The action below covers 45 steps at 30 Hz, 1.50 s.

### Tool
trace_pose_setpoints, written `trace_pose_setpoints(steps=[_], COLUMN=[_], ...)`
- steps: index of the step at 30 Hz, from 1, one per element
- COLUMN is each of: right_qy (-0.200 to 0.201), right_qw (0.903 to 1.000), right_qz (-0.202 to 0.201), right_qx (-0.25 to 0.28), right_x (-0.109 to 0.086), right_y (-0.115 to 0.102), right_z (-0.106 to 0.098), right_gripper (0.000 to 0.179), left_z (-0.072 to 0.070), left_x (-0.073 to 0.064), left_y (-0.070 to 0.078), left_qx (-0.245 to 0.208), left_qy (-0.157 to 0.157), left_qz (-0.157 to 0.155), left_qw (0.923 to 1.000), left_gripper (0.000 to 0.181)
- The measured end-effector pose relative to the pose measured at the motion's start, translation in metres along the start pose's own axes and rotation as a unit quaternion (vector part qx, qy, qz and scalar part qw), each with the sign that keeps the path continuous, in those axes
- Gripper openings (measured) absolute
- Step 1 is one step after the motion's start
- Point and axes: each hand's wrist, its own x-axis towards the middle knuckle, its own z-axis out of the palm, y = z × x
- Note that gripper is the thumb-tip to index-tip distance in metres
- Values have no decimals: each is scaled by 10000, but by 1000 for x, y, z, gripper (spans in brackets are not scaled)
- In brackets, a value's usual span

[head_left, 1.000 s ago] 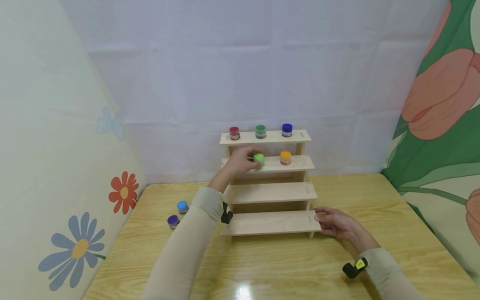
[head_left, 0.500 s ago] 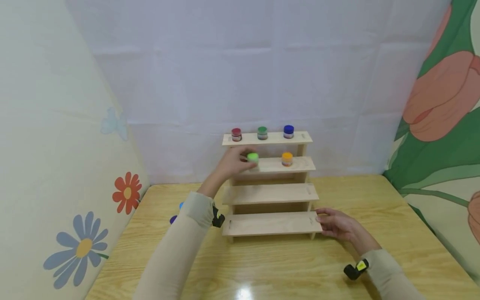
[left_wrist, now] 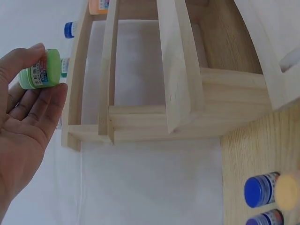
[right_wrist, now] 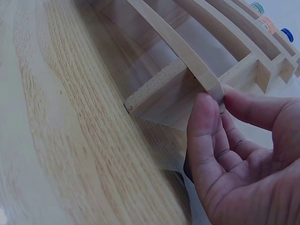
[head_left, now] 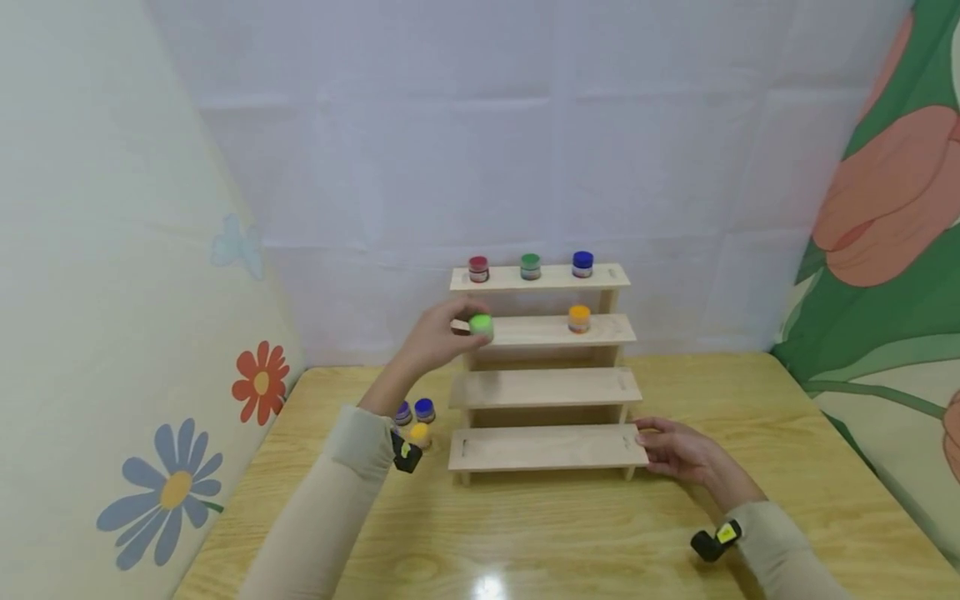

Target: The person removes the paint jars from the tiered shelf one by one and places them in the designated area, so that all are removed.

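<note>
My left hand point(head_left: 433, 340) holds a light green paint jar point(head_left: 482, 326) between thumb and fingers, at the left end of the second tier from the top of a wooden stepped shelf point(head_left: 547, 450). In the left wrist view the jar point(left_wrist: 41, 70) is tilted, its lid towards the shelf. Whether it touches the board cannot be made out. My right hand point(head_left: 681, 454) pinches the right end of the lowest board; the right wrist view shows thumb and fingers on the board's end point(right_wrist: 213, 89). An orange jar point(head_left: 579, 319) stands towards the right of the second tier.
Red point(head_left: 478, 269), green point(head_left: 530, 267) and dark blue point(head_left: 582, 264) jars stand along the top tier. Left of the shelf, blue point(head_left: 424, 410), purple point(head_left: 403, 412) and yellow point(head_left: 420, 435) jars sit on the wooden table point(head_left: 525, 533), partly behind the left sleeve.
My left hand has moved left along the second tier with the light green jar. Jars beside the shelf have come into sight as the forearm shifted. The right hand stays at the lowest board.
</note>
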Motion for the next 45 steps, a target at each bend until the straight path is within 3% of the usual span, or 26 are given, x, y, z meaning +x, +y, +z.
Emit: trace_pose_setpoints(steps=[12,21,26,34,45], right_qy=[-21,-79,-9,26,-63], right_qw=[10000,9999,10000,10000,10000], right_qz=[14,2,2,2,-14], right_qx=[44,93,29,-64,12], right_x=[0,0,0,0,-1], right_y=[0,1,2,1,0], right_z=[0,-2,-2,-1,-1], right_gripper=[19,20,27,41,33], left_z=[-13,-24,-27,-27,-19], left_x=[-34,-65,-82,-105,-132], left_y=[-18,-32,-42,-60,-81], left_qx=[-137,-323,-378,-525,-637], left_qy=[214,281,295,204,84], left_qz=[-176,-633,-741,-793,-1011], left_qw=[9995,9971,9961,9953,9928], left_gripper=[44,47,47,45,45])
